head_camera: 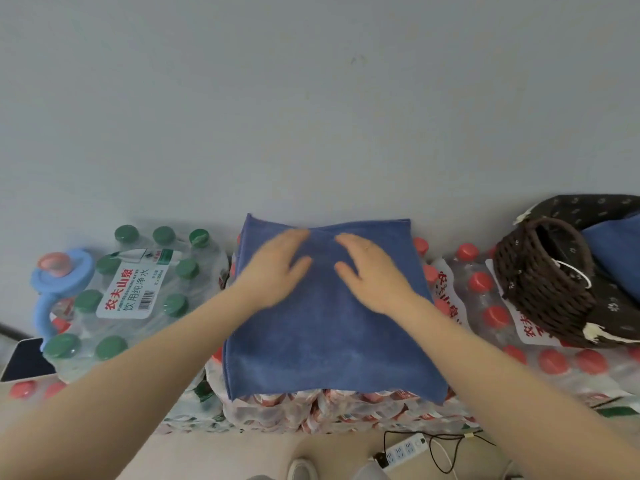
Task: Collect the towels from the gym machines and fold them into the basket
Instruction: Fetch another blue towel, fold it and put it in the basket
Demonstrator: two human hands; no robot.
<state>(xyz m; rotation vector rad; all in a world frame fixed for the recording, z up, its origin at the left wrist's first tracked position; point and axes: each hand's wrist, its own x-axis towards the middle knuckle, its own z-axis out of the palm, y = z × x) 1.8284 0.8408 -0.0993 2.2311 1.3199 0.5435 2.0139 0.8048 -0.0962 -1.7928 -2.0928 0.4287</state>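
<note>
left hand (277, 268): motion-blurred, fingertips indistinct
dark woven wicker basket (543, 282): cut off at right frame edge
red-capped water bottle packs (346, 410): tops hidden under blue microfibre towel (329, 334)
dark flat device (24, 358): cropped at left edge

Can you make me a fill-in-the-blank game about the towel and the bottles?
1. Both hands, left hand and right hand, rest flat on a ____ towel.
2. The towel lies on packs of water ____.
3. The woven basket sits to the ____ of the towel.
4. The bottle pack left of the towel has ____ caps.

Missing words: blue; bottles; right; green
</note>
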